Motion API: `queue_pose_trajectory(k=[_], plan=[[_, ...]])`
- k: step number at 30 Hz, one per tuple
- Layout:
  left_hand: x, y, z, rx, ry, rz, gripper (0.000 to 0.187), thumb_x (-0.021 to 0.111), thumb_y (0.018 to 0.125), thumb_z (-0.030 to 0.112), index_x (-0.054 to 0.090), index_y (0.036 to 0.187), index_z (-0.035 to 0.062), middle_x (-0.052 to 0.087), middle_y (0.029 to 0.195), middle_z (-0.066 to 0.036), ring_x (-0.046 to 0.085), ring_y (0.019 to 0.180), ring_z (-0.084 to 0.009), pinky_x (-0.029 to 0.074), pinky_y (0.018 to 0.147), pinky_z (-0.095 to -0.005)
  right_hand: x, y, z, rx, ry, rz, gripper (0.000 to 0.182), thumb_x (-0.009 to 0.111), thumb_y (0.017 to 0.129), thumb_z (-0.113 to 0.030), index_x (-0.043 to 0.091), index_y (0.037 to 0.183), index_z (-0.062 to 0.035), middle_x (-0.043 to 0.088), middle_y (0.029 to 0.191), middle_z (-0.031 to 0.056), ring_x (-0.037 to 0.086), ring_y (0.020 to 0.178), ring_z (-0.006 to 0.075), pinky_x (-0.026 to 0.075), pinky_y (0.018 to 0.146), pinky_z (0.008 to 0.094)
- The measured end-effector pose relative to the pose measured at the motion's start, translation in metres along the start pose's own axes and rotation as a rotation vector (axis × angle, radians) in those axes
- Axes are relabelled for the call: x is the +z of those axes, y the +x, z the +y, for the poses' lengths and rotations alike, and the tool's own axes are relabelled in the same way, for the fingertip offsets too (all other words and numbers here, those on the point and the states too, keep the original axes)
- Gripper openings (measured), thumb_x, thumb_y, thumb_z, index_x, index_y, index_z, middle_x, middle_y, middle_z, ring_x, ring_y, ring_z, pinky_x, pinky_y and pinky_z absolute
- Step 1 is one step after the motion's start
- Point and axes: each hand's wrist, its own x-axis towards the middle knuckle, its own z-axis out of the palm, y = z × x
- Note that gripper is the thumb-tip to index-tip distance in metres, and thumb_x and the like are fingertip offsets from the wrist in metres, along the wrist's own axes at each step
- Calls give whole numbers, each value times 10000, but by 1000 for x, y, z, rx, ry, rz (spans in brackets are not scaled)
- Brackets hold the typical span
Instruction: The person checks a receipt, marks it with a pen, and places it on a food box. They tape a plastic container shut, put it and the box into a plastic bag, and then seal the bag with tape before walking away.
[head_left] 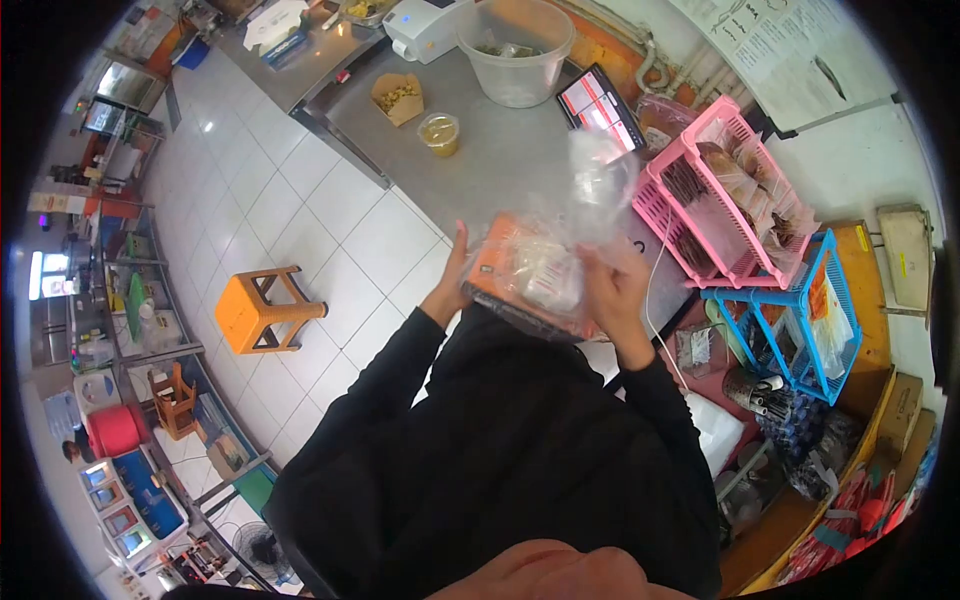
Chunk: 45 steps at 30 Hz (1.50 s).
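A clear plastic bag [597,190] is between my two hands, with an orange box [497,243] and a white packet [551,278] inside it. My left hand [452,275] is closed around the left side of the bagged box, its fingertips partly behind it. On the other side, my right hand [617,290] pinches the bag near the white packet. The upper part of the bag is smeared by motion and stands up toward the counter. The bundle is close to my body, over the near edge of the metal counter [500,150].
On the counter stand a lidded cup [439,134], a paper tray of food [399,98], a clear tub [515,55] and a tablet [600,110]. Pink [740,270] and blue [797,360] baskets rise at the right. An orange stool [262,310] stands on the tiled floor.
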Motion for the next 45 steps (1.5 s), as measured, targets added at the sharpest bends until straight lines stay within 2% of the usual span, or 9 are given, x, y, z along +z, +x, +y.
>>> queue_pose_trajectory(k=[3, 7, 14, 20, 23, 32, 39, 41, 45], plan=[[64, -21, -14, -15, -216, -255, 901, 335, 826, 783, 296, 1464, 148, 409, 1416, -152, 477, 1190, -280, 406, 961, -457, -19, -10, -47, -238, -30, 118, 168, 635, 694, 7, 653, 861, 23, 632, 891, 210, 610, 831, 397, 480, 777, 379], [106, -37, -20, 35, -280, -327, 911, 344, 826, 779, 276, 1467, 135, 393, 1425, -161, 462, 1211, -294, 400, 976, -465, -32, -21, -78, -432, -53, 115, 148, 650, 653, 28, 622, 798, 33, 625, 854, 215, 601, 802, 392, 481, 769, 407], [138, -33, 2, -16, -241, -388, 931, 361, 826, 771, 242, 1474, 112, 365, 1442, -176, 434, 1249, -318, 388, 1004, -479, -24, -12, -80, -513, -141, 196, 147, 653, 671, -13, 619, 804, 39, 627, 853, 217, 607, 810, 386, 483, 784, 441], [164, -8, 66, -67, -194, -443, 951, 375, 826, 765, 213, 1479, 93, 341, 1456, -189, 411, 1281, -339, 378, 1027, -490, 17, 0, -50, -552, -487, 117, 251, 703, 726, -77, 654, 971, -92, 677, 1062, 75, 598, 1089, 305, 361, 1017, 520], [174, 9, 96, -129, -195, -455, 961, 382, 826, 762, 198, 1481, 83, 329, 1463, -196, 400, 1297, -350, 373, 1039, -496, 31, 11, -39, -758, -584, 162, 216, 711, 750, -153, 657, 958, -172, 676, 1110, -3, 559, 1162, 228, 271, 1088, 494], [153, 65, 152, -347, -393, -641, 1034, 418, 776, 799, 161, 1492, 100, 359, 1434, -224, 437, 1257, -349, 402, 1007, -487, 84, 66, -42, -694, -573, 384, 245, 729, 715, -151, 667, 945, -208, 683, 1041, -41, 553, 1085, 169, 304, 1055, 462], [141, 96, 168, -455, -349, -534, 1035, 446, 773, 787, 154, 1496, 106, 372, 1423, -227, 449, 1247, -335, 417, 994, -453, 111, 87, -20, -555, -579, 537, 305, 760, 649, -151, 685, 933, -233, 649, 963, -43, 539, 1028, 164, 329, 1015, 462], [144, 103, 173, -496, -255, -418, 941, 346, 811, 793, 193, 1502, 173, 407, 1416, -140, 487, 1153, -299, 408, 947, -448, 113, 89, -15, -503, -603, 546, 308, 769, 635, -151, 683, 920, -233, 650, 961, -41, 540, 1027, 165, 333, 1012, 462], [126, 130, 161, -592, -353, -429, 939, 359, 821, 776, 207, 1495, 139, 430, 1391, -139, 505, 1097, -243, 424, 938, -423, 114, 96, 11, -422, -638, 551, 249, 761, 654, -192, 674, 887, -209, 647, 945, -44, 542, 1003, 164, 352, 989, 469]])
